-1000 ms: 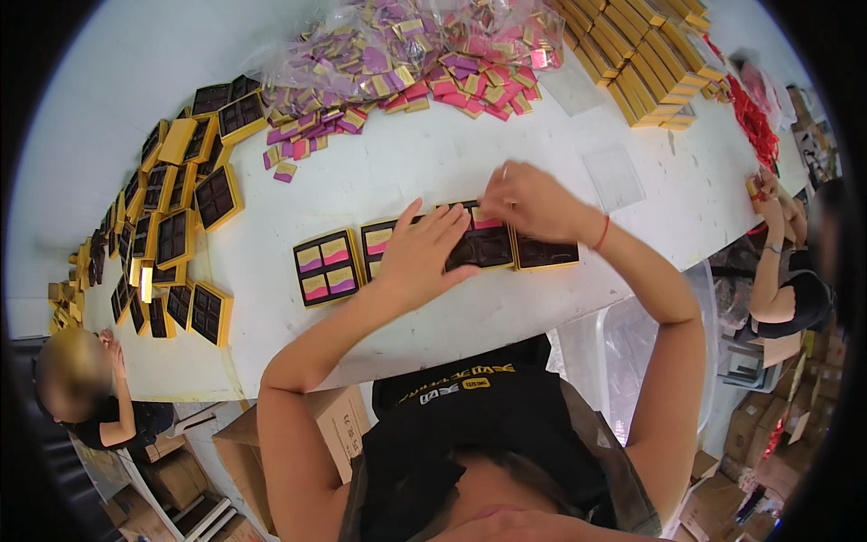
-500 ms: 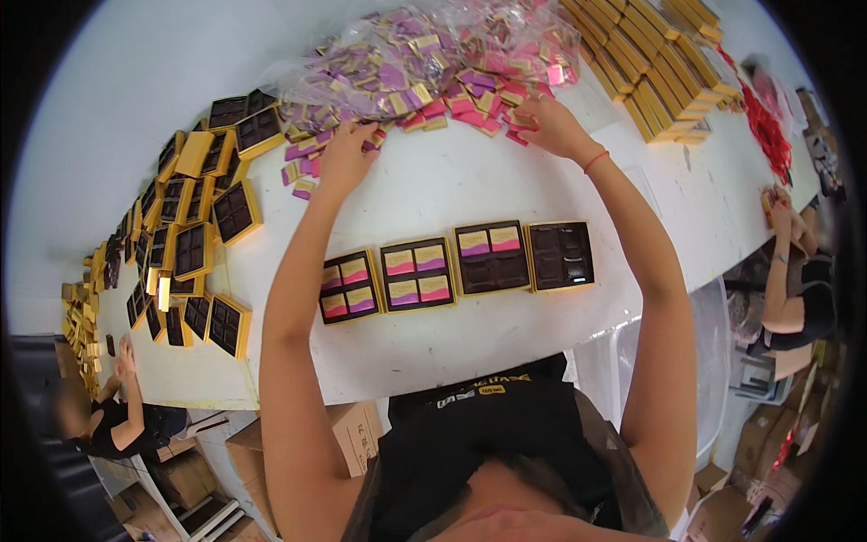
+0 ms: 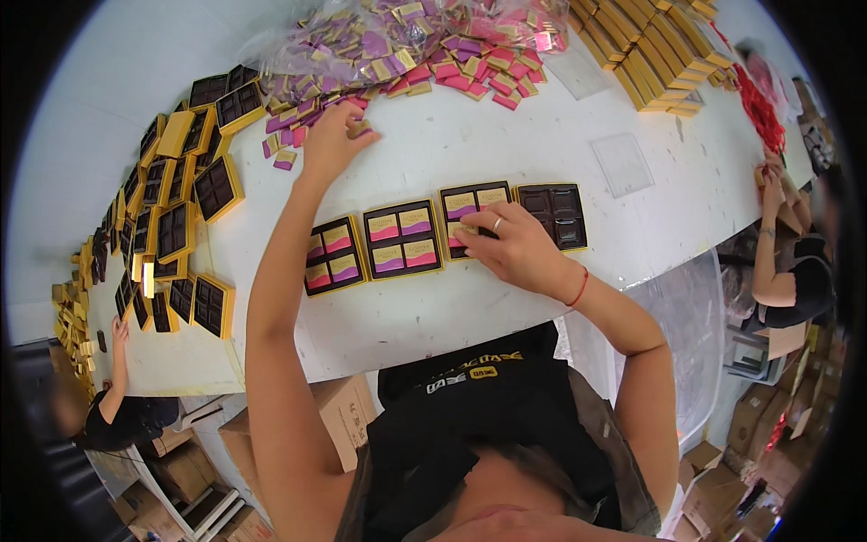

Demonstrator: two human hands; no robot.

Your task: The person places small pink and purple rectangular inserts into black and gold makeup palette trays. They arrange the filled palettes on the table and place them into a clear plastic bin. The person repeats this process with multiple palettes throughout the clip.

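Left hand [image 3: 332, 140]: I am seeing it stretched far forward to the near edge of the heap of wrapped squares [image 3: 424, 45]; the fingers are curling down together over a few loose pieces, though I cannot tell whether any piece is actually pinched.

Right hand [image 3: 515, 244]: it is lying over the third tray [image 3: 471, 206], fingertips pressed together on a wrapped square at the tray's lower left cell, palm covering the lower right part.

Where the trays are lying: four dark gold-rimmed trays are sitting in a row, side by side and touching, along the near part of the white table [image 3: 542, 135]. First tray [image 3: 332, 256] and second tray [image 3: 402, 239] are showing four wrapped squares each; the fourth tray [image 3: 553, 215] is showing empty dark cells.

Key relation: the row's long axis is running left to right across me; the empty tray is lying just to the right of my right hand, so that hand is the nearer one, while the heap is lying well ahead, under the left.

Around: stacks of empty trays [image 3: 172, 208] are filling the table's left; gold lids [image 3: 650, 54] are stacked far right; a clear insert [image 3: 621, 163] is lying beyond the fourth tray.

In the way: nothing is standing between the heap and the row except a few stray squares.

Other people: one is working at the left edge, another at the right.
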